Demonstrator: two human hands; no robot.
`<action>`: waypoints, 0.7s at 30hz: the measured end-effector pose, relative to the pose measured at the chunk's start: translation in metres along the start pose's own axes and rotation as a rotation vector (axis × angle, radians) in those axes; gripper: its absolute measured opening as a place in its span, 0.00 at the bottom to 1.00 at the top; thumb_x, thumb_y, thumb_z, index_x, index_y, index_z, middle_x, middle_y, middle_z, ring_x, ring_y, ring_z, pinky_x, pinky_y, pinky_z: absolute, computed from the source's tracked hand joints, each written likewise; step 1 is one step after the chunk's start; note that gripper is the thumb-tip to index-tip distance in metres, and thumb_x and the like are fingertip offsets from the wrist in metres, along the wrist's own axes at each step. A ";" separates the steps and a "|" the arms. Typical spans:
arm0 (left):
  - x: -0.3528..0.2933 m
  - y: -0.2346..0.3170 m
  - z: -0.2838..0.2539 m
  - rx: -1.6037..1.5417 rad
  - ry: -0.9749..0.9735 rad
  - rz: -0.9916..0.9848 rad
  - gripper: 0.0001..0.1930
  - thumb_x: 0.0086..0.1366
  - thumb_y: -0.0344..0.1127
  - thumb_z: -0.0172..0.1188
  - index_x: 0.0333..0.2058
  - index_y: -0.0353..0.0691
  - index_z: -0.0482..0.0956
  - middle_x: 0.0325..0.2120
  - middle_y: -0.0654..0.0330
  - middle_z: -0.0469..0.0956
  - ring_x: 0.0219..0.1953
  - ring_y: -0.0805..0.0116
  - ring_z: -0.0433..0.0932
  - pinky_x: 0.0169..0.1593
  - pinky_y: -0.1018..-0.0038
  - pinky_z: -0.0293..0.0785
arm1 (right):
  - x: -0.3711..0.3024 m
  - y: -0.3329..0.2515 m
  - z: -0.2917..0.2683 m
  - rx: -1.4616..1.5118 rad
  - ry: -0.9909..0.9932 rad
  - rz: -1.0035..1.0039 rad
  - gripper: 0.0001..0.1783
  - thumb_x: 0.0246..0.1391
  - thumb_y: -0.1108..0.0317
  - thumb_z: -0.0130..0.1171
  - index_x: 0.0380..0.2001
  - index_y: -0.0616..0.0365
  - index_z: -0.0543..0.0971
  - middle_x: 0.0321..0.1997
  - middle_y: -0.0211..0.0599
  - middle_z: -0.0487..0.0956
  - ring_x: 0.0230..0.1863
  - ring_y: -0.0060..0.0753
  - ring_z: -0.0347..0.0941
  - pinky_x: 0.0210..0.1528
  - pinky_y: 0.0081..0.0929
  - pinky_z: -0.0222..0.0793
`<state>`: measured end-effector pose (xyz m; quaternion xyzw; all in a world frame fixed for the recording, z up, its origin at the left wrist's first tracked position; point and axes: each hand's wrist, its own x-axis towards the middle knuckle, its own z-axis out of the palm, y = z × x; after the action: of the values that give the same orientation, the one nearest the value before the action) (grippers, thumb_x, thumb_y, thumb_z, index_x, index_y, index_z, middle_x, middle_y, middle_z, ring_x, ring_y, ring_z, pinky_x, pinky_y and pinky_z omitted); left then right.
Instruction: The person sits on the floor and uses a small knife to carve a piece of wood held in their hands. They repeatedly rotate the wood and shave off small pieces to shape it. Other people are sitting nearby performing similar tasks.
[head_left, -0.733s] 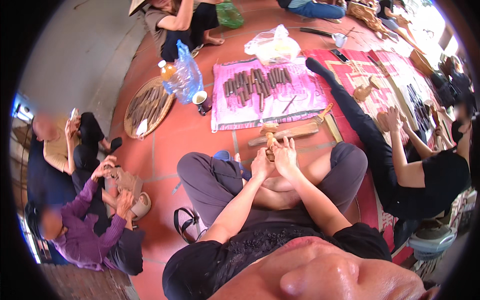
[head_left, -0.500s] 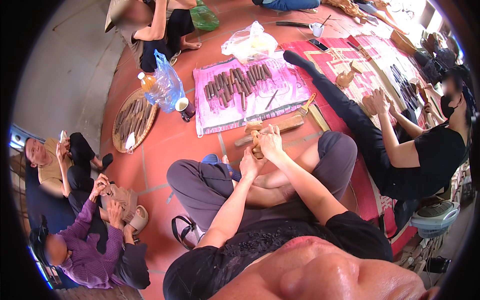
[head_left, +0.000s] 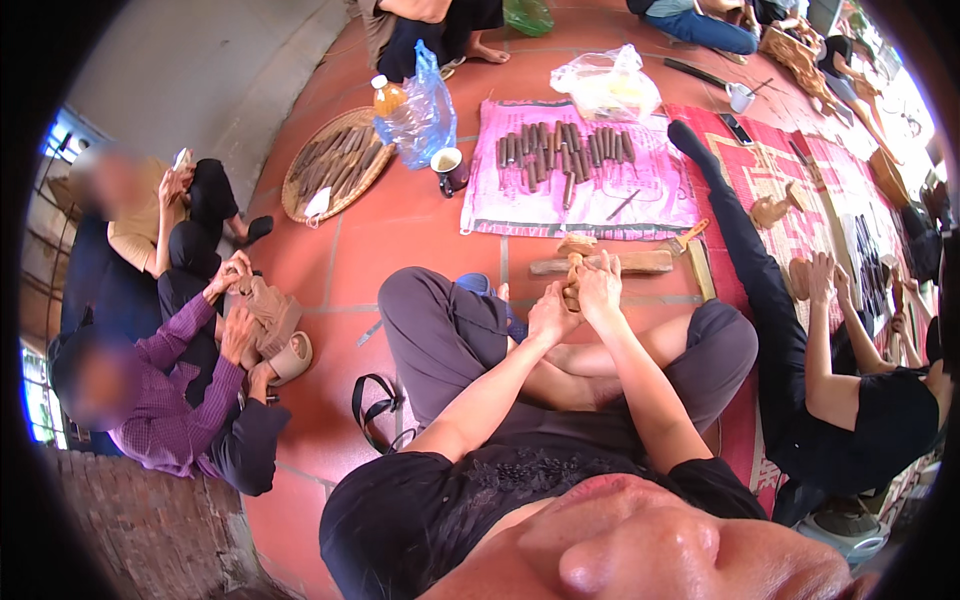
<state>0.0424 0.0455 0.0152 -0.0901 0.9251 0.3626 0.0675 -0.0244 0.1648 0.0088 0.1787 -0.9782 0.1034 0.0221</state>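
Above my crossed legs, my left hand (head_left: 553, 314) is closed around a small carved wooden piece (head_left: 573, 284), light brown with rounded forms. My right hand (head_left: 601, 286) presses its bent fingers against the same piece from the right. Whether a small tool or sheet sits between the right fingers is hidden. Just beyond both hands lies a long wooden block (head_left: 640, 263) on the tiles, with a smaller wood chunk (head_left: 576, 243) beside it. To their right are a paintbrush (head_left: 686, 236) and a pale wooden strip (head_left: 700, 272).
Several dark-handled tools (head_left: 565, 150) lie on a pink sheet (head_left: 480, 215). Left of it stand a mug (head_left: 448, 172), a blue plastic bag (head_left: 430, 120) and a round basket (head_left: 290, 195) of more tools. A person in purple (head_left: 180, 400) sits left; another's outstretched leg (head_left: 745, 240) lies right.
The view has turned left and down, so the surroundings sit further right in the picture. Both hands stay on the carved wooden piece, with slight finger shifts.
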 end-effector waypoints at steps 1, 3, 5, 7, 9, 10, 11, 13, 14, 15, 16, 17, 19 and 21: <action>0.002 -0.003 0.002 -0.009 -0.009 -0.012 0.32 0.55 0.53 0.68 0.51 0.40 0.69 0.48 0.47 0.78 0.50 0.45 0.80 0.52 0.52 0.77 | -0.006 -0.006 -0.004 0.026 0.060 -0.028 0.17 0.62 0.65 0.49 0.48 0.53 0.84 0.58 0.33 0.81 0.73 0.52 0.60 0.75 0.55 0.45; 0.003 -0.007 0.005 -0.012 0.013 -0.031 0.32 0.54 0.54 0.69 0.49 0.38 0.70 0.47 0.46 0.78 0.50 0.44 0.80 0.51 0.52 0.77 | -0.024 -0.011 -0.008 0.023 0.009 -0.021 0.18 0.63 0.66 0.48 0.49 0.53 0.83 0.60 0.33 0.80 0.73 0.52 0.59 0.76 0.55 0.43; 0.003 -0.009 0.008 -0.045 0.060 0.013 0.33 0.54 0.54 0.69 0.49 0.37 0.70 0.47 0.46 0.78 0.50 0.44 0.80 0.51 0.52 0.77 | -0.034 -0.011 -0.007 0.067 0.027 -0.011 0.18 0.63 0.66 0.47 0.50 0.52 0.83 0.62 0.32 0.79 0.74 0.52 0.59 0.76 0.55 0.43; 0.003 -0.007 0.009 0.001 0.049 -0.001 0.33 0.54 0.54 0.69 0.49 0.37 0.70 0.47 0.46 0.78 0.50 0.44 0.80 0.52 0.51 0.76 | -0.027 -0.007 -0.007 0.072 0.057 -0.016 0.18 0.63 0.66 0.47 0.49 0.54 0.84 0.59 0.35 0.81 0.72 0.54 0.62 0.75 0.56 0.45; 0.003 -0.003 0.006 0.014 0.029 -0.004 0.33 0.54 0.54 0.69 0.50 0.37 0.70 0.48 0.47 0.77 0.50 0.44 0.79 0.52 0.51 0.76 | -0.006 0.000 -0.006 0.066 0.067 -0.015 0.18 0.63 0.67 0.46 0.48 0.55 0.84 0.57 0.37 0.82 0.70 0.56 0.64 0.75 0.56 0.46; 0.002 0.002 0.002 0.005 0.016 0.001 0.33 0.54 0.54 0.69 0.50 0.37 0.70 0.48 0.47 0.77 0.50 0.44 0.79 0.52 0.51 0.76 | 0.001 0.004 -0.003 0.090 0.126 -0.021 0.18 0.63 0.67 0.47 0.46 0.56 0.85 0.55 0.39 0.83 0.68 0.58 0.66 0.74 0.57 0.47; 0.001 0.004 0.000 -0.005 0.002 0.007 0.33 0.54 0.54 0.68 0.50 0.37 0.70 0.48 0.47 0.77 0.50 0.44 0.79 0.52 0.51 0.76 | 0.000 0.008 0.000 0.076 0.120 -0.027 0.18 0.63 0.67 0.47 0.46 0.55 0.85 0.55 0.39 0.83 0.68 0.58 0.66 0.74 0.57 0.47; 0.002 0.000 0.001 -0.001 0.013 0.001 0.33 0.54 0.55 0.69 0.50 0.37 0.70 0.49 0.47 0.76 0.50 0.44 0.79 0.53 0.51 0.76 | 0.001 0.003 0.001 0.058 0.109 -0.052 0.18 0.63 0.68 0.47 0.47 0.55 0.85 0.56 0.37 0.83 0.69 0.57 0.65 0.75 0.57 0.47; 0.003 -0.003 0.003 0.001 0.018 0.000 0.33 0.54 0.55 0.69 0.50 0.37 0.70 0.49 0.47 0.76 0.50 0.44 0.79 0.53 0.52 0.76 | -0.004 0.000 0.002 0.077 0.109 -0.057 0.18 0.63 0.67 0.46 0.46 0.55 0.85 0.56 0.37 0.83 0.69 0.57 0.65 0.75 0.57 0.46; 0.004 -0.007 0.006 -0.011 0.030 -0.002 0.34 0.54 0.55 0.69 0.50 0.37 0.70 0.49 0.47 0.76 0.50 0.44 0.79 0.53 0.52 0.76 | -0.015 -0.003 0.002 0.093 0.107 -0.066 0.18 0.64 0.66 0.46 0.46 0.55 0.85 0.56 0.36 0.83 0.69 0.57 0.65 0.75 0.57 0.46; 0.004 -0.009 0.008 -0.024 0.040 -0.002 0.34 0.53 0.56 0.69 0.50 0.37 0.70 0.49 0.47 0.76 0.50 0.44 0.79 0.53 0.52 0.76 | -0.025 -0.004 0.002 0.108 0.104 -0.071 0.18 0.64 0.66 0.46 0.46 0.55 0.85 0.56 0.36 0.82 0.70 0.57 0.64 0.75 0.57 0.45; 0.005 -0.011 0.010 -0.037 0.049 -0.002 0.35 0.53 0.56 0.70 0.50 0.37 0.70 0.49 0.47 0.77 0.50 0.44 0.79 0.53 0.52 0.76 | -0.029 -0.006 0.002 0.119 0.113 -0.074 0.18 0.64 0.66 0.46 0.45 0.55 0.85 0.56 0.35 0.82 0.70 0.57 0.64 0.75 0.57 0.45; 0.005 -0.010 0.012 0.006 0.032 -0.018 0.35 0.52 0.57 0.70 0.50 0.37 0.70 0.49 0.47 0.76 0.50 0.43 0.79 0.53 0.52 0.76 | -0.033 -0.005 0.000 0.133 0.140 -0.075 0.18 0.64 0.66 0.46 0.44 0.55 0.85 0.57 0.35 0.82 0.70 0.57 0.64 0.75 0.56 0.45; 0.005 -0.006 0.010 0.029 0.019 -0.012 0.35 0.52 0.56 0.70 0.49 0.37 0.70 0.49 0.47 0.77 0.50 0.44 0.79 0.52 0.52 0.76 | -0.016 -0.002 -0.005 0.112 0.108 -0.059 0.18 0.62 0.67 0.47 0.46 0.54 0.85 0.57 0.34 0.82 0.70 0.56 0.64 0.76 0.56 0.44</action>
<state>0.0398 0.0473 0.0027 -0.0984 0.9302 0.3480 0.0622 -0.0085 0.1697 0.0130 0.2027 -0.9626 0.1667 0.0677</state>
